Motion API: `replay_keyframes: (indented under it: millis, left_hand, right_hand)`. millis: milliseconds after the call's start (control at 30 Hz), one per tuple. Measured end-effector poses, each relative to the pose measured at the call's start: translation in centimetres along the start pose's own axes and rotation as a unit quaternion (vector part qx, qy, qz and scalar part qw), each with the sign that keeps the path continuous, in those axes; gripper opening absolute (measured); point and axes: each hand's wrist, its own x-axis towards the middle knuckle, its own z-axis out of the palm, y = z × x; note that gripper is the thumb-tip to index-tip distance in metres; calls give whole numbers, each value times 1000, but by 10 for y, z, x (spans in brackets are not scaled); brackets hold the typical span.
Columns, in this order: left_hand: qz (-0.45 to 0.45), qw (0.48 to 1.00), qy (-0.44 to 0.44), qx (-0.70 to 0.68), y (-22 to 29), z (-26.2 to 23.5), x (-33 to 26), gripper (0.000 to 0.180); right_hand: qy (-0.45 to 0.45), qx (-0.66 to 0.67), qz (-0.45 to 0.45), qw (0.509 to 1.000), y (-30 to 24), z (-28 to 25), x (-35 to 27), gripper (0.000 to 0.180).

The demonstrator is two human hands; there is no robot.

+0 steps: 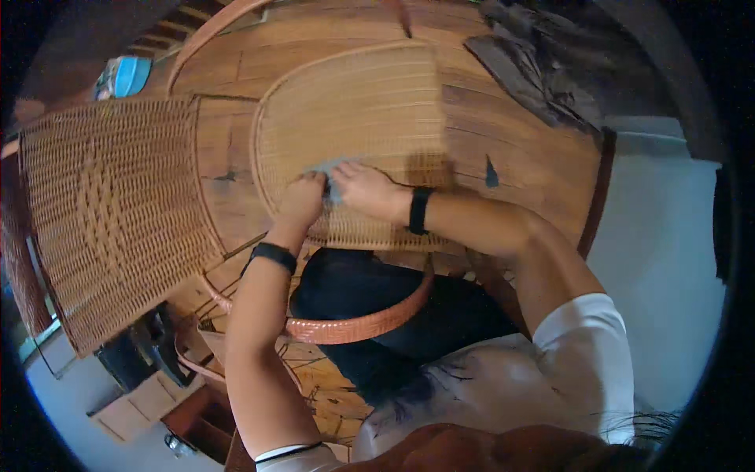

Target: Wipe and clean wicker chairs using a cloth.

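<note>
A pale tan woven wicker panel (pixel 354 102), with a rounded left side, lies in front of me and reaches to my lap. On its near left part is a small grey-blue piece (pixel 321 167), soft-looking like a cloth; its exact kind is unclear. My left hand (pixel 302 201) has its fingers curled in over the piece's left side. Against its right side, my right hand (pixel 366 189) presses with bent fingers close together. Both hands rest at the wicker surface, thumbs nearly meeting. A reddish-brown wrapped curved rail (pixel 362 322) crosses above my thighs.
A darker woven panel (pixel 114 220) stands at the left. Another curved rail (pixel 206 39) arches at the far left, near a blue container (pixel 130 76). Dark crumpled fabric (pixel 543 71) lies far right on the wooden floor (pixel 519 157). Cardboard (pixel 141 405) is at lower left.
</note>
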Motion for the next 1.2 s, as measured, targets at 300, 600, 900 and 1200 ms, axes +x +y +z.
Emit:
replay_keyframes:
  millis: [300,600,900,1200]
  left_hand:
    - [165,981,16,-101,79,-28,0,19]
    - [102,993,-20,-57,56,-22,8,25]
    - [-143,986,-58,69,-32,-8,4,21]
    - [-134,986,-79,60,-48,3,-5,20]
  right_hand:
    - [50,153,91,983,39,-61,-88,22]
    - [71,-6,-55,996,36,-37,-58,25]
    - [11,49,2,999,-13,18,62,34]
    - [-12,142,39,989,-19,15,60,40]
